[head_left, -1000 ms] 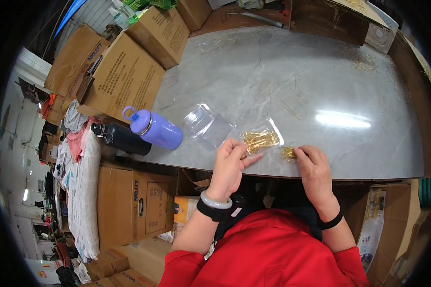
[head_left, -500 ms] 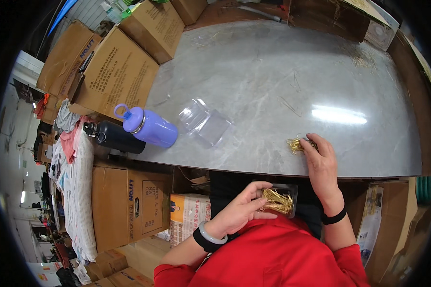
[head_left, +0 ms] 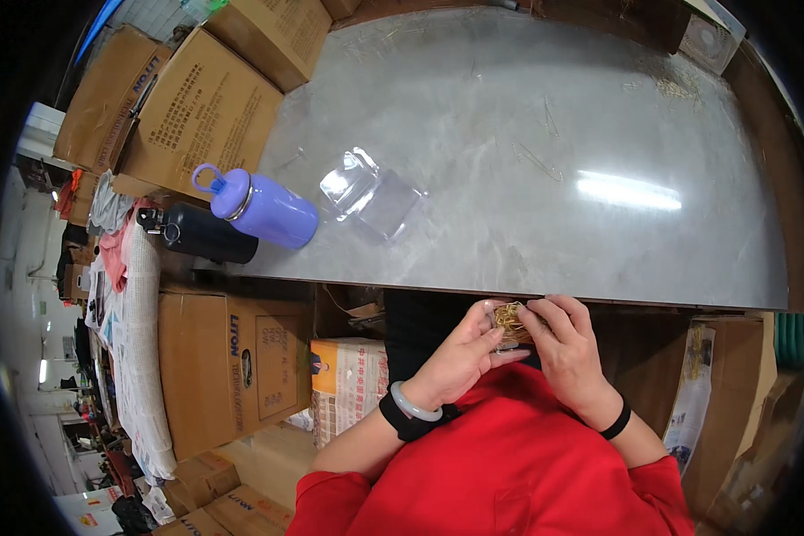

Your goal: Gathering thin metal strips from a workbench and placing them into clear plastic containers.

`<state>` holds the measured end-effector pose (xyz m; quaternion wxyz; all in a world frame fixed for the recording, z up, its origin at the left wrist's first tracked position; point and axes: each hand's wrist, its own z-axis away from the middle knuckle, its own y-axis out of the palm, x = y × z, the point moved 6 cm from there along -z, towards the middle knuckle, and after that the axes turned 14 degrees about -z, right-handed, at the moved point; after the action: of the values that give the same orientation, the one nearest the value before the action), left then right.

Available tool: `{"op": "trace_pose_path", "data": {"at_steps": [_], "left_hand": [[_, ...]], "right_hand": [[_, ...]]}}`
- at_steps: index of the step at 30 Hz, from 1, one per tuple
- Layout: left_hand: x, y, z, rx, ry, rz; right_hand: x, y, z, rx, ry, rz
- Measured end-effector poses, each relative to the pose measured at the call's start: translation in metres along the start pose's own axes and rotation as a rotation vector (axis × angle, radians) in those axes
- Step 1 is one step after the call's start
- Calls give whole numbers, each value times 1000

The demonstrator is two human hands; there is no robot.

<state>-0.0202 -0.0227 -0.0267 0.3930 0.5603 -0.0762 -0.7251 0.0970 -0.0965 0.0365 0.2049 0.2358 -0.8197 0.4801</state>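
Broadly, the grey worktop (head_left: 527, 161) fills the upper frame, with a purple bottle (head_left: 263, 210) and clear empty pouches (head_left: 371, 192) at centre left. Just below its near edge, the left hand (head_left: 460, 357) and right hand (head_left: 567, 344) both pinch a small clear bag (head_left: 507, 323), seemingly of gold clips. Best kept level, fingers close around it.

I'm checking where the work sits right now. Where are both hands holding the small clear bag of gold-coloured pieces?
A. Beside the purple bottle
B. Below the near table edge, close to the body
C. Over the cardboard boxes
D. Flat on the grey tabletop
B: the left hand and right hand pinch the small clear bag below the table edge, over the red top.
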Motion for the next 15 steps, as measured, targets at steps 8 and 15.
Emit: {"op": "trace_pose_path", "data": {"at_steps": [8, 15], "left_hand": [[-26, 12, 16, -43, 42, -216], [-73, -4, -36, -289, 159, -762]], "right_hand": [[14, -12, -3, -43, -81, -47], [-25, -15, -50, -218, -73, 21]]}}
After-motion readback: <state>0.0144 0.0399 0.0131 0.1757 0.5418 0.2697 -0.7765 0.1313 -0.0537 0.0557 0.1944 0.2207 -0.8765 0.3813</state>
